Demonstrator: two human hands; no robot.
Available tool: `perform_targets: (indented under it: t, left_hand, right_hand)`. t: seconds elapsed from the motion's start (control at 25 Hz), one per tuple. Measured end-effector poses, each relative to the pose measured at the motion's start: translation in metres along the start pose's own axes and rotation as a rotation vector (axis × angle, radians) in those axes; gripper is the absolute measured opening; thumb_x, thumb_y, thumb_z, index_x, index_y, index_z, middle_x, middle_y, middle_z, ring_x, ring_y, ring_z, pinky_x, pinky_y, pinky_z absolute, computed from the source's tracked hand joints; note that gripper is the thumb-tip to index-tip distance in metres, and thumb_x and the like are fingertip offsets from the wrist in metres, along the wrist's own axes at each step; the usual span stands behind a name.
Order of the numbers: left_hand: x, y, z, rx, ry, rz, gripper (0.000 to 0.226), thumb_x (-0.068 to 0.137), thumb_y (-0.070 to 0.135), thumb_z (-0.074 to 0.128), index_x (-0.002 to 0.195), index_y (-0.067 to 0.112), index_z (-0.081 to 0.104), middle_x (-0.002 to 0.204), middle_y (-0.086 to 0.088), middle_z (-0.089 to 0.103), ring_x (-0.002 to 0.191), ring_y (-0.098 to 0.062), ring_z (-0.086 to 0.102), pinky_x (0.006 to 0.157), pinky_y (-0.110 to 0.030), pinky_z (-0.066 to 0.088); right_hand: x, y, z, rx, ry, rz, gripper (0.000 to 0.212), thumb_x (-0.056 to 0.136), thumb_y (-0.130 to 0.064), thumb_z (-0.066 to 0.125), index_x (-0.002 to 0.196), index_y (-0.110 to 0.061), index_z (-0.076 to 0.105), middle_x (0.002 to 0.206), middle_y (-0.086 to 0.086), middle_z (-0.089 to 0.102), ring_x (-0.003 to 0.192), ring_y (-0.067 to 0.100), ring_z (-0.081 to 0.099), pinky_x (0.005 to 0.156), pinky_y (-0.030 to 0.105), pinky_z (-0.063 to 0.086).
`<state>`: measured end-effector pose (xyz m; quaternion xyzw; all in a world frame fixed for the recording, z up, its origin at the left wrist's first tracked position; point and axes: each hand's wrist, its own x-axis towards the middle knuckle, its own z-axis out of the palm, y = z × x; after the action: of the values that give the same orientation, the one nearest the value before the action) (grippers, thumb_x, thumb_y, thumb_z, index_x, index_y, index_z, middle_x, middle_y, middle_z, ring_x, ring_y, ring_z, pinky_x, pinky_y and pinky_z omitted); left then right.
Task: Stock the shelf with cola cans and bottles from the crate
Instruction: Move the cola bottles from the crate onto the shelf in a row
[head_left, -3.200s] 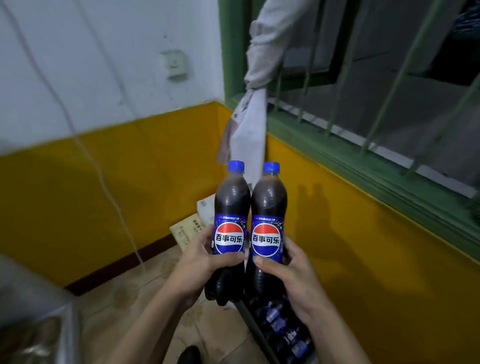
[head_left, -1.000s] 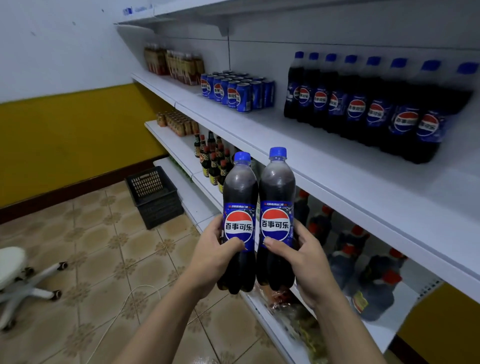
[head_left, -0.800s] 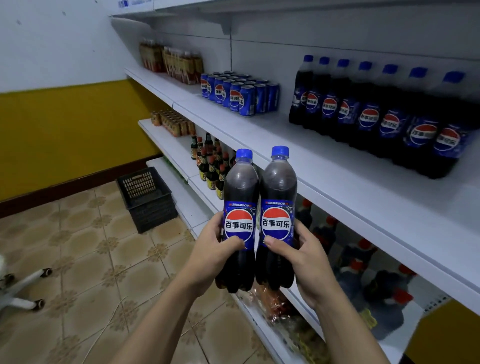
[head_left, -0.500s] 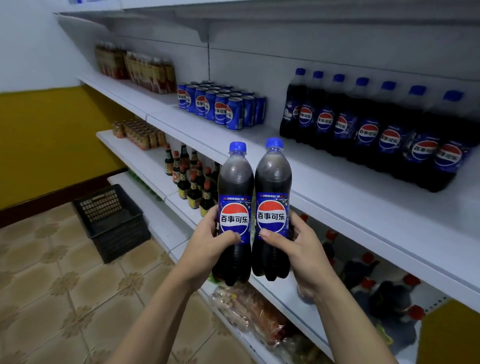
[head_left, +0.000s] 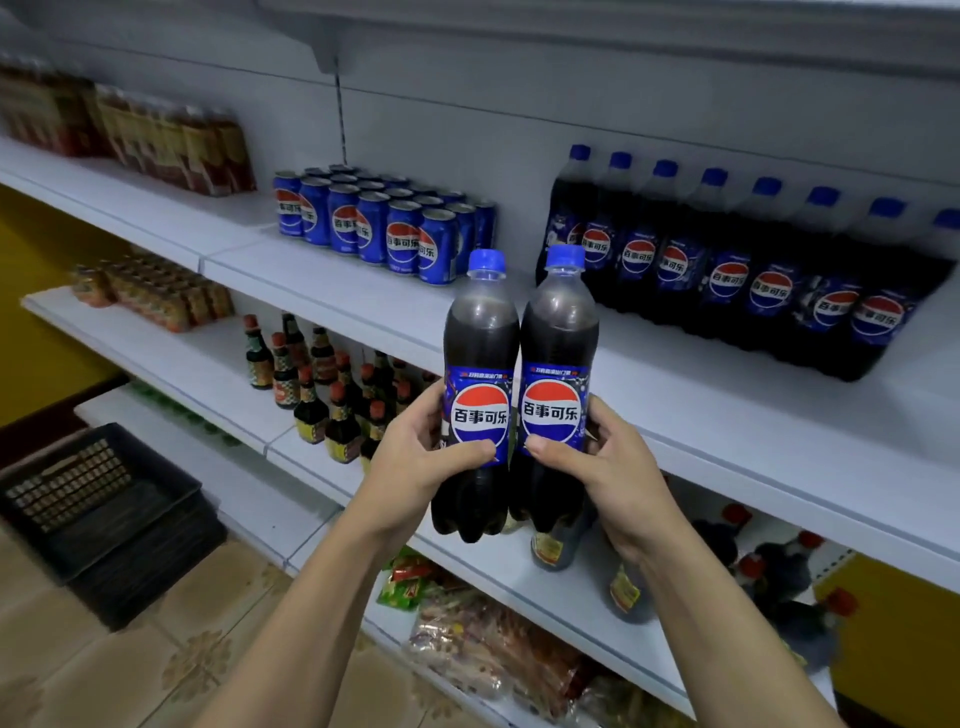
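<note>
I hold two upright cola bottles with blue caps side by side in front of the white shelf (head_left: 727, 415). My left hand (head_left: 415, 462) grips the left bottle (head_left: 480, 353) at its label. My right hand (head_left: 608, 467) grips the right bottle (head_left: 558, 338) the same way. On the shelf behind stand a block of blue cola cans (head_left: 374, 223) and, to their right, a row of cola bottles (head_left: 727, 270). A bare stretch of shelf lies in front of that row.
A black plastic crate (head_left: 98, 504) sits on the tiled floor at the lower left. Sauce bottles (head_left: 322, 384) fill the shelf below, with snack packets (head_left: 483, 639) on the lowest board. Brown drink packs (head_left: 156, 145) stand at the far left of the cola shelf.
I turned from the window wall to the shelves and came closer. Both bottles rose a little and now sit nearer the cola shelf. My grip is unchanged.
</note>
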<state>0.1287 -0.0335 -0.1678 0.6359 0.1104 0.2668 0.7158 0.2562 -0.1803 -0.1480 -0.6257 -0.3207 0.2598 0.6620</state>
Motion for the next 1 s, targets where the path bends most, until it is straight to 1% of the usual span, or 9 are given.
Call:
perform_targets:
  t: [0.24, 0.4, 0.52, 0.6, 0.68, 0.76, 0.84, 0.92, 1.0]
  left_hand:
    - [0.069, 0.001, -0.008, 0.041, -0.106, 0.001, 0.067, 0.073, 0.019, 0.08, 0.135, 0.02, 0.055, 0.126, -0.009, 0.066, 0.12, -0.03, 0.06, 0.1, -0.05, 0.048]
    - [0.134, 0.013, 0.001, 0.178, -0.103, 0.017, 0.064, 0.07, 0.013, 0.08, 0.129, 0.022, 0.058, 0.118, -0.002, 0.071, 0.112, -0.021, 0.065, 0.094, -0.036, 0.053]
    - [0.184, 0.023, 0.009, 0.282, -0.131, 0.037, 0.064, 0.068, 0.013, 0.08, 0.126, 0.029, 0.058, 0.116, 0.003, 0.071, 0.11, -0.017, 0.066, 0.094, -0.035, 0.053]
    - [0.21, 0.024, 0.013, 0.333, -0.123, 0.047, 0.067, 0.066, 0.009, 0.085, 0.123, 0.032, 0.057, 0.115, 0.006, 0.071, 0.108, -0.014, 0.066, 0.094, -0.033, 0.053]
    - [0.235, 0.021, 0.015, 0.348, -0.089, 0.048, 0.069, 0.067, 0.002, 0.085, 0.123, 0.028, 0.056, 0.114, 0.003, 0.072, 0.106, -0.014, 0.068, 0.095, -0.036, 0.054]
    - [0.257, 0.017, 0.017, 0.378, -0.052, 0.034, 0.07, 0.067, -0.001, 0.084, 0.125, 0.025, 0.054, 0.115, 0.0, 0.071, 0.106, -0.016, 0.068, 0.096, -0.04, 0.054]
    - [0.279, 0.01, 0.018, 0.403, -0.025, 0.033, 0.069, 0.067, -0.004, 0.083, 0.12, 0.029, 0.054, 0.114, -0.001, 0.07, 0.106, -0.018, 0.067, 0.094, -0.041, 0.055]
    - [0.296, 0.005, 0.02, 0.41, -0.007, 0.042, 0.068, 0.065, -0.007, 0.083, 0.111, 0.034, 0.055, 0.109, 0.001, 0.069, 0.102, -0.019, 0.068, 0.088, -0.037, 0.057]
    - [0.312, 0.0, 0.021, 0.419, -0.004, 0.04, 0.069, 0.064, -0.006, 0.084, 0.111, 0.034, 0.055, 0.108, 0.002, 0.069, 0.101, -0.019, 0.067, 0.086, -0.036, 0.057]
  right_hand:
    - [0.051, 0.003, -0.012, 0.002, 0.1, -0.029, 0.05, 0.079, -0.005, 0.077, 0.123, -0.02, 0.06, 0.113, -0.003, 0.072, 0.104, 0.014, 0.069, 0.081, 0.026, 0.057]
    - [0.101, 0.002, -0.032, 0.012, 0.174, -0.045, 0.049, 0.078, -0.012, 0.079, 0.121, -0.023, 0.061, 0.111, -0.006, 0.073, 0.102, 0.01, 0.069, 0.082, 0.025, 0.055]
    - [0.144, -0.004, -0.055, 0.037, 0.19, -0.053, 0.046, 0.076, -0.009, 0.08, 0.117, -0.019, 0.062, 0.103, -0.008, 0.074, 0.093, 0.003, 0.07, 0.073, 0.016, 0.054]
    - [0.17, -0.011, -0.069, -0.017, 0.188, -0.09, 0.051, 0.074, -0.009, 0.082, 0.119, -0.02, 0.061, 0.104, -0.009, 0.074, 0.091, -0.001, 0.069, 0.071, 0.013, 0.053]
    - [0.194, -0.015, -0.077, -0.099, 0.2, -0.113, 0.058, 0.073, -0.009, 0.083, 0.123, -0.022, 0.058, 0.108, -0.01, 0.071, 0.095, 0.0, 0.068, 0.077, 0.016, 0.055]
    - [0.215, -0.014, -0.081, -0.151, 0.237, -0.116, 0.06, 0.071, -0.011, 0.085, 0.121, -0.025, 0.057, 0.112, -0.01, 0.07, 0.101, 0.007, 0.067, 0.088, 0.027, 0.056]
    - [0.234, -0.011, -0.085, -0.191, 0.262, -0.107, 0.057, 0.069, -0.012, 0.086, 0.114, -0.034, 0.056, 0.114, -0.009, 0.069, 0.105, 0.011, 0.066, 0.094, 0.038, 0.054]
    - [0.25, -0.009, -0.09, -0.216, 0.273, -0.1, 0.056, 0.07, -0.012, 0.085, 0.106, -0.041, 0.054, 0.114, -0.012, 0.068, 0.106, 0.01, 0.065, 0.095, 0.038, 0.052]
    - [0.263, -0.006, -0.095, -0.225, 0.259, -0.099, 0.058, 0.071, -0.01, 0.084, 0.109, -0.042, 0.054, 0.113, -0.015, 0.067, 0.106, 0.005, 0.064, 0.095, 0.033, 0.051]
